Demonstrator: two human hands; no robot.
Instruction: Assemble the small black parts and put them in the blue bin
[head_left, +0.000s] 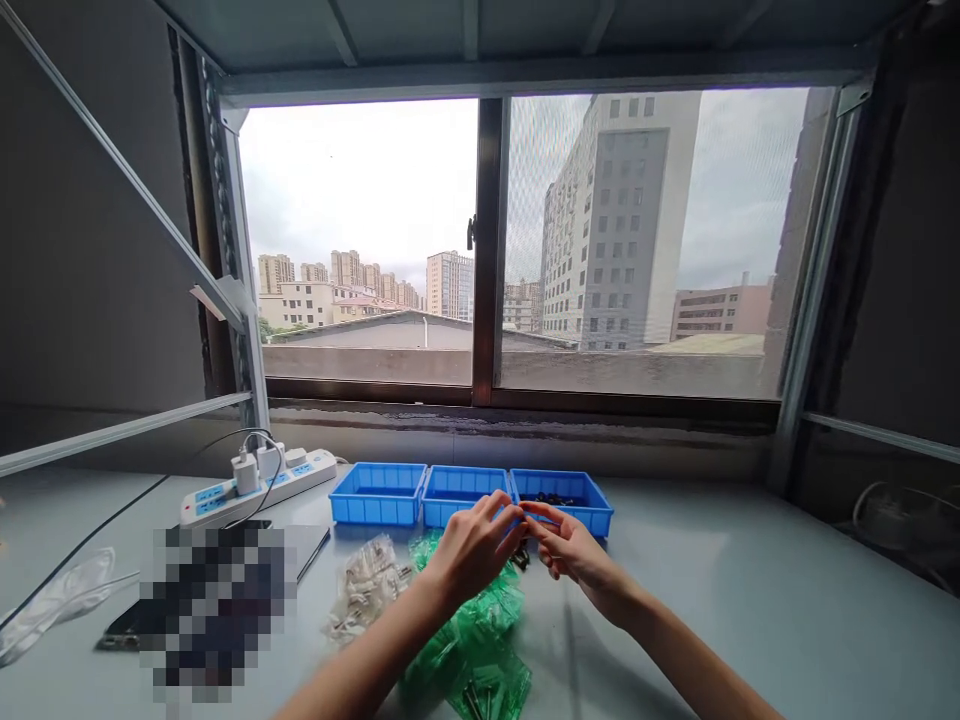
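My left hand [480,540] and my right hand [564,545] meet fingertip to fingertip in front of the blue bins. Both are pinched closed, and whatever lies between the fingers is too small to make out. Below them lies a heap of green plastic bags [480,640], some with dark thin pieces inside. Left of it is a pile of clear bags [369,585] with pale contents. Small dark pieces [523,556] show just under my hands. The right blue bin [600,520] holds dark small parts.
Two more blue bins, the left [377,510] and the middle [442,513], stand in the row. A power strip [315,468] with plugs and cables, a partly pixelated dark device [124,625] and a crumpled clear bag [71,595] are at the left. Metal posts frame the window.
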